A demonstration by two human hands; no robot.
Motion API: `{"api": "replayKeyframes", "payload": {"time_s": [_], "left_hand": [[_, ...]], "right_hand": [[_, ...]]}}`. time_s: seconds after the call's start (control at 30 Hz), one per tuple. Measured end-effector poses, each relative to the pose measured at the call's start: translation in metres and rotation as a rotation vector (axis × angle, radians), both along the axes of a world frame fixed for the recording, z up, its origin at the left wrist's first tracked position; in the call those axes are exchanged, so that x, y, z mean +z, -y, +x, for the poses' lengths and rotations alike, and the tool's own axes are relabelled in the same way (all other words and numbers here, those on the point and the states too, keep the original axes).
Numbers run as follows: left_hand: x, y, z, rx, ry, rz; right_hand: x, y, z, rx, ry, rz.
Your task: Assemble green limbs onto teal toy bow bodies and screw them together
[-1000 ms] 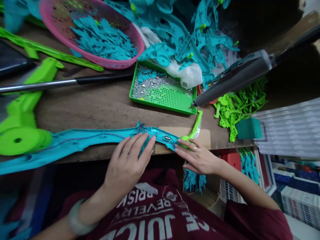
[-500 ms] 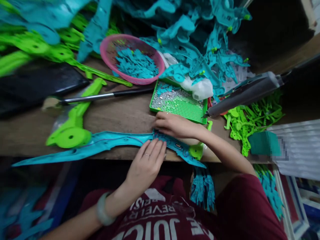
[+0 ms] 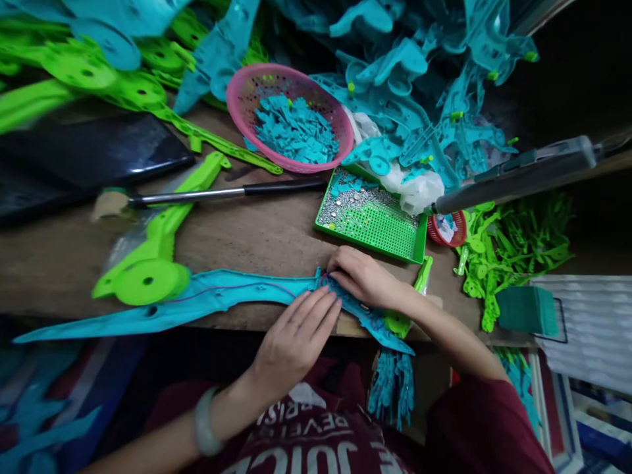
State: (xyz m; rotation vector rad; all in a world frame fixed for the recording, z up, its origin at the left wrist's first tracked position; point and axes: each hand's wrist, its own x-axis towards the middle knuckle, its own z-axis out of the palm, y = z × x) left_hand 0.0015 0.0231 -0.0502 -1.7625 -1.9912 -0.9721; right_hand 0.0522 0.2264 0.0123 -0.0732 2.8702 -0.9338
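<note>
A long, curved blue plastic shell point(image 3: 254, 289) lies hollow side up along the table's front edge. A thin purple-red wire point(image 3: 217, 288) runs inside it. My left hand point(image 3: 299, 332) rests on the middle of the shell, fingers stretched out and flat. Just right of it, my right hand point(image 3: 363, 273) bends over the shell with fingertips pinched together; whatever they hold is hidden. A green plastic piece with a round disc point(image 3: 148, 282) touches the shell on the left. Another green part point(image 3: 397, 322) sits beside its right end, partly behind my right forearm.
Behind my hands stands a green tray point(image 3: 395, 238) of small metal screws. A pink basket point(image 3: 237, 108) holds blue pieces. A hammer point(image 3: 195, 195) lies at left. An electric screwdriver point(image 3: 518, 174) hangs at right, above a red basket point(image 3: 457, 230). Blue shells point(image 3: 395, 66) are heaped behind.
My right hand has come back from beside the green tray onto the shell, its fingertips now pinched inside it. My left hand stays flat on the shell. The whole view has shifted slightly.
</note>
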Motion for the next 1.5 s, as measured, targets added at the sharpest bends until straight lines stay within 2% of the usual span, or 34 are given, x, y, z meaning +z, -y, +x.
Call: {"api": "replayKeyframes", "payload": {"time_s": [0.13, 0.37, 0.6, 0.97, 1.07, 1.13, 1.2, 1.37, 1.43, 1.5], "left_hand": [[-0.001, -0.001, 0.0, 0.115, 0.106, 0.045], [-0.006, 0.003, 0.0, -0.016, 0.122, 0.015], [-0.007, 0.007, 0.0, 0.001, 0.16, 0.044], [-0.007, 0.01, -0.002, -0.011, 0.171, 0.041], [-0.005, 0.01, -0.003, -0.024, 0.149, 0.018], [-0.002, 0.008, -0.004, -0.035, 0.111, -0.008], [0.002, 0.005, -0.005, -0.034, 0.071, -0.034], [0.007, 0.002, -0.006, -0.015, 0.028, -0.042], [0.008, 0.003, -0.007, -0.026, 0.017, -0.047], [0.008, 0.004, -0.008, -0.029, 0.0, -0.05]], "right_hand": [[0.003, 0.009, 0.015, -0.086, 0.005, 0.08], [0.004, 0.019, 0.03, -0.129, 0.048, 0.224], [-0.006, 0.024, 0.032, -0.174, -0.028, 0.218], [-0.005, 0.019, 0.029, -0.265, -0.107, -0.157], [-0.008, 0.015, 0.029, -0.269, -0.137, -0.197], [-0.007, 0.013, 0.029, -0.253, -0.133, -0.162], [-0.005, 0.016, 0.028, -0.223, -0.107, -0.057], [0.002, 0.044, 0.021, -0.106, 0.034, 0.398], [0.003, 0.049, 0.017, -0.115, 0.08, 0.439], [0.004, 0.045, 0.015, -0.172, 0.073, 0.38]]}}
